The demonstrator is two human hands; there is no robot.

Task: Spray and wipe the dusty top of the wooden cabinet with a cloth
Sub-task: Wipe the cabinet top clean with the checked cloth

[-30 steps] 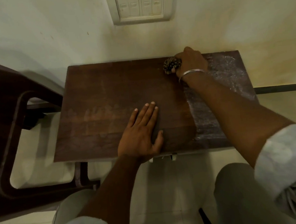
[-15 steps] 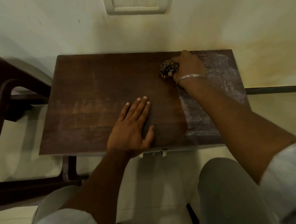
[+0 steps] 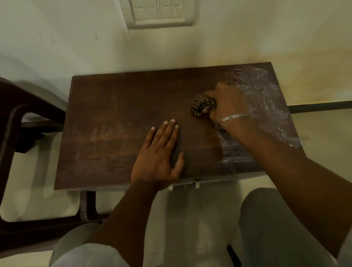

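Here, right hand (image 3: 227,102) gripping seemingly balled cloth (image 3: 202,107), left hand (image 3: 159,156) flat, nearby

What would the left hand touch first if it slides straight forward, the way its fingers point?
Probably nothing: the left hand points past the cloth, over bare cabinet top, until the wall.

A wadded patterned cloth (image 3: 203,107) is gripped in the right hand (image 3: 226,104) and pressed onto the cabinet top (image 3: 125,108), right of centre and nearer its far edge. The left hand (image 3: 160,156) is laid flat, fingers spread, by the near edge. A whitish dusty film (image 3: 261,95) is seen along the right edge, and a switch panel (image 3: 158,4) on the wall above.
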